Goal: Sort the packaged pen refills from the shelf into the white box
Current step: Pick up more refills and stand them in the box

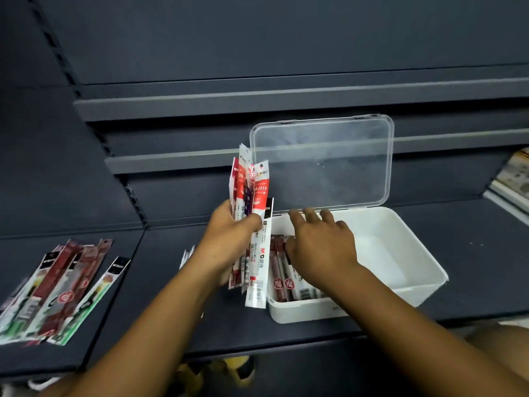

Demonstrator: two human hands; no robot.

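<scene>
My left hand (232, 239) grips a bundle of red-and-white refill packets (252, 193), held upright just left of the white box (400, 285). One white packet (259, 270) hangs lower at the bundle's right side. My right hand (320, 247) reaches into the box's left half, fingers spread forward over several dark red packets in the box (282, 279). Its thumb touches those packets. The box's clear lid (323, 161) stands open at the back.
A loose heap of red, white and green refill packets (57, 287) lies on the dark shelf (171, 310) at the left. A few white packets (187, 255) peek out behind my left wrist. Printed paper goods (512, 179) sit at the far right. Empty dark shelves rise behind.
</scene>
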